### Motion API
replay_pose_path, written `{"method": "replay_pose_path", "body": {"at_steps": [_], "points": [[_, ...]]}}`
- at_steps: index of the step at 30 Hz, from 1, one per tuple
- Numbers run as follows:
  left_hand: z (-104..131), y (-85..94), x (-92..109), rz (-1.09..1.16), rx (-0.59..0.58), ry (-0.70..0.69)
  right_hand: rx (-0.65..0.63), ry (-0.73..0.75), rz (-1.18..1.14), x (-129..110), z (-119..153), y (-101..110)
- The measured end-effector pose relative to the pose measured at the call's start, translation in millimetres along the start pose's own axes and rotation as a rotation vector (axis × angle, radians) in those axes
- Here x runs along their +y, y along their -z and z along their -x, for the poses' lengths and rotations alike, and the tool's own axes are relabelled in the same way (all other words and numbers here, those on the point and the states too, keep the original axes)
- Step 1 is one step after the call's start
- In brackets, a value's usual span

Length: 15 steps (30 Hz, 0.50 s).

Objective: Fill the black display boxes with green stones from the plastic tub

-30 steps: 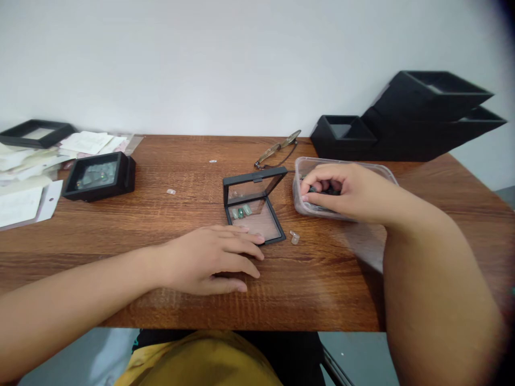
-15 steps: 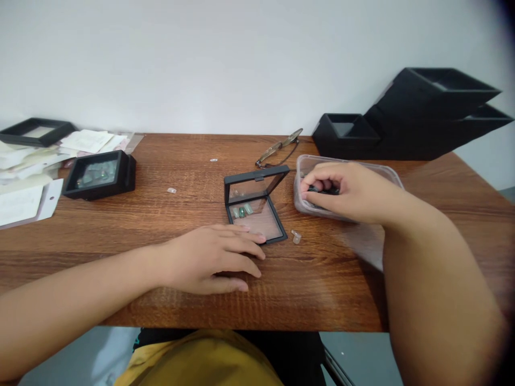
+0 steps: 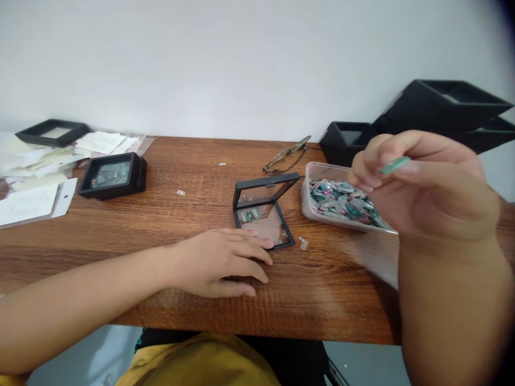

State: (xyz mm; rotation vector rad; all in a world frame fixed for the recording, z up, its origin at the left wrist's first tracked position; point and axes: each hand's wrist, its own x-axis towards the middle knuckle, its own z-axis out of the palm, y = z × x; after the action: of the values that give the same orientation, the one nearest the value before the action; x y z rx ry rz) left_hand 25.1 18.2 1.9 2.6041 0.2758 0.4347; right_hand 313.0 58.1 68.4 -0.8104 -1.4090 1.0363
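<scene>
Raised above the right side of the table, my right hand pinches a green press-on nail between thumb and fingers. Below and left of it, a clear plastic tub holds many loose nails in green, blue and pink tones. My left hand lies flat with fingers spread, its fingertips over the near edge of a black frame-style display box. The box's lid stands tilted up. Three green nails sit in a row on its clear film.
A filled black box stands at the left, beside paper cards and another black frame. Eyeglasses lie behind the display box. Stacked black boxes are at the back right. Small clear pieces lie on the wooden table.
My right hand has come up out of the tub and turned over, showing the green nail in its pinch. My left hand keeps its place on the box. The view has shifted slightly.
</scene>
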Motion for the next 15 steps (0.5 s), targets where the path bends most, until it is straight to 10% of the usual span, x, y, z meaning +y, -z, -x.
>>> {"method": "replay_pose_path", "body": {"at_steps": [15], "points": [[-0.4,0.8,-0.4,0.006,-0.029,0.018,-0.445,-0.005,-0.387,-4.2,11.9,-4.3]]}}
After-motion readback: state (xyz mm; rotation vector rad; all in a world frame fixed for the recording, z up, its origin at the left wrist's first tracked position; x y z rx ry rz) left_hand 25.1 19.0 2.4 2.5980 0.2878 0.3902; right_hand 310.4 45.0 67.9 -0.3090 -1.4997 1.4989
